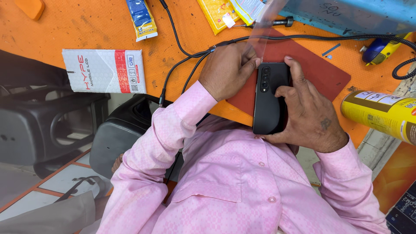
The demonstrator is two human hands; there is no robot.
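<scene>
A black phone (268, 102) lies back-up with its camera strip showing, over the near edge of a dark red mat (312, 65) on the orange table (86, 30). My right hand (310, 115) wraps around the phone's right side, thumb on its back and a finger at its top corner. My left hand (227, 69) rests at the phone's upper left, fingers pinched on a clear plastic film (262, 28) that rises from the phone's top edge.
A black braided cable (182, 56) runs past my left hand. A white padded package (104, 70) lies to the left and a yellow spray can (381, 115) to the right. Sachets (216, 13), a screwdriver (268, 22) and a blue box (351, 13) sit behind.
</scene>
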